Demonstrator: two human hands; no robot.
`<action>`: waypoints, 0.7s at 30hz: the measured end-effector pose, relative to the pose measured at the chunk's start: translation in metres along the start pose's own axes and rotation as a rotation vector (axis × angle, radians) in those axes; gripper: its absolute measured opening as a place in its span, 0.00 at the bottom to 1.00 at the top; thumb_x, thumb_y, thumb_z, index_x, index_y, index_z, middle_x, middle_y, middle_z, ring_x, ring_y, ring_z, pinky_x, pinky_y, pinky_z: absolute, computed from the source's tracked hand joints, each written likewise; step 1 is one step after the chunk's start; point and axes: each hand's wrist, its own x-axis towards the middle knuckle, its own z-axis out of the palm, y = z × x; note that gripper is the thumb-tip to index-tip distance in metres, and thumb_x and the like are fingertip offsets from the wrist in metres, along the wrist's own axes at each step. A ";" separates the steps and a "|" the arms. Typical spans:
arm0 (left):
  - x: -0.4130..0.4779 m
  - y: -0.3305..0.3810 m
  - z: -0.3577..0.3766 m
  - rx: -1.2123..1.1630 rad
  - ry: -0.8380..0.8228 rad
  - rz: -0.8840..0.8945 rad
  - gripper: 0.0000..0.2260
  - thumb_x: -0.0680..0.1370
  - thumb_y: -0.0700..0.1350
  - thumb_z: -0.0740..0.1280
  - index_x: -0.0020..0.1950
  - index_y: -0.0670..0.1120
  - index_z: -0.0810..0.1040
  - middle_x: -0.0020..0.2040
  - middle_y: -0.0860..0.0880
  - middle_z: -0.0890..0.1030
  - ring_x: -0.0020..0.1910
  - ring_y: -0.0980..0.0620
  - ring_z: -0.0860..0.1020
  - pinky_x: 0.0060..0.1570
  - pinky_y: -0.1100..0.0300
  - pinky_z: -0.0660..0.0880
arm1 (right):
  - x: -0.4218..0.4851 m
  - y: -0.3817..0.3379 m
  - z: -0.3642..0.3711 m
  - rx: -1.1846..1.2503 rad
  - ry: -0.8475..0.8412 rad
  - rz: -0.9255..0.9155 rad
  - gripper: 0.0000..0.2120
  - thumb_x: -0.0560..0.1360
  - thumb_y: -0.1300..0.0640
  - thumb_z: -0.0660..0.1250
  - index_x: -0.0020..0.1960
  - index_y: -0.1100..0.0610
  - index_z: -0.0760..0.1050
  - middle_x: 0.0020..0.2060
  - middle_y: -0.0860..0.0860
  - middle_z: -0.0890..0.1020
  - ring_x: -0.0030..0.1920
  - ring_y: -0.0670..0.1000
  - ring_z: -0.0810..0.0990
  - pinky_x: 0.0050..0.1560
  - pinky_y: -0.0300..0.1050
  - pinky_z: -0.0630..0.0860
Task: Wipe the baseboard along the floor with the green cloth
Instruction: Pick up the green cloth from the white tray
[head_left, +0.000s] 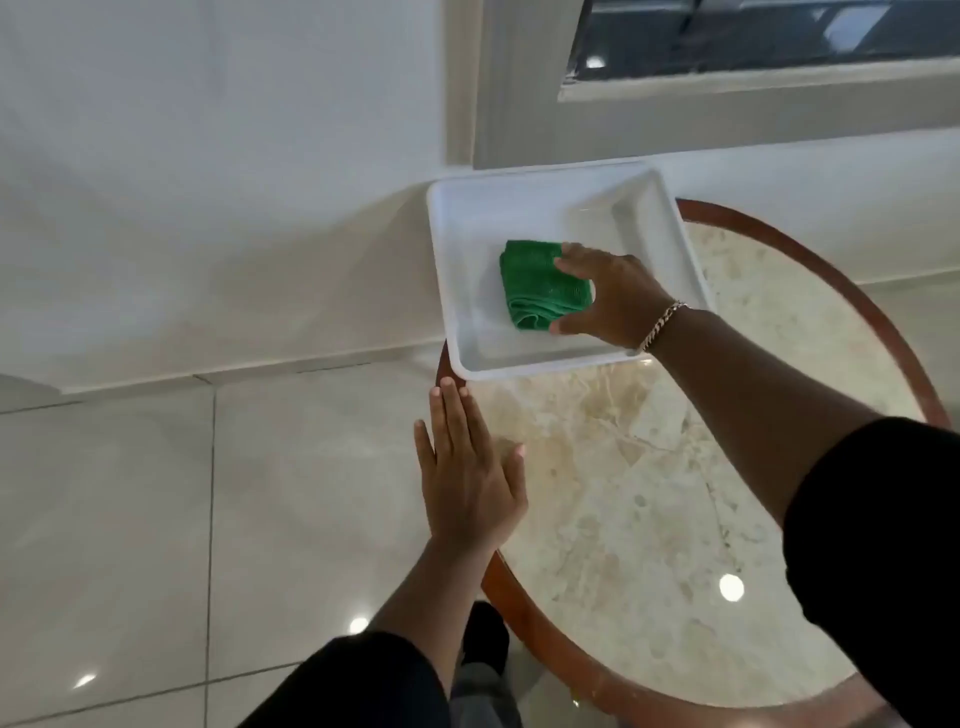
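Observation:
A folded green cloth (540, 286) lies inside a white plastic tub (452, 270) that stands on a round marble-topped table (649, 493). My right hand (613, 299) reaches into the tub, with fingers and thumb closed around the cloth's right side; the cloth still rests on the tub's bottom. My left hand (467, 478) lies flat with fingers spread on the table's left edge, holding nothing. The pale baseboard (208, 366) runs along the foot of the white wall, left of the tub.
The table has a reddish-brown wooden rim (524, 623). Glossy cream floor tiles (156, 519) spread to the left. A window frame (727, 88) sits in the wall above the tub. My leg and foot show under the table edge.

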 end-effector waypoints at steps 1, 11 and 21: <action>0.001 0.000 0.000 -0.004 0.006 -0.012 0.35 0.80 0.58 0.53 0.79 0.37 0.50 0.81 0.37 0.53 0.81 0.39 0.51 0.78 0.40 0.54 | 0.006 0.000 0.002 0.010 -0.024 0.003 0.42 0.63 0.50 0.79 0.71 0.58 0.66 0.73 0.55 0.67 0.71 0.56 0.67 0.71 0.48 0.61; 0.003 -0.006 0.008 0.003 0.020 -0.002 0.36 0.80 0.60 0.52 0.80 0.38 0.50 0.81 0.39 0.52 0.81 0.41 0.48 0.78 0.41 0.56 | 0.030 -0.002 0.029 -0.337 -0.091 -0.019 0.32 0.74 0.54 0.67 0.74 0.47 0.58 0.75 0.52 0.62 0.73 0.57 0.60 0.68 0.54 0.66; 0.001 -0.071 -0.013 -0.155 -0.093 0.257 0.34 0.82 0.62 0.50 0.81 0.44 0.45 0.83 0.44 0.46 0.81 0.48 0.43 0.80 0.47 0.52 | 0.001 -0.056 0.012 0.043 0.446 -0.124 0.26 0.66 0.68 0.67 0.62 0.53 0.78 0.50 0.60 0.85 0.40 0.64 0.83 0.43 0.55 0.82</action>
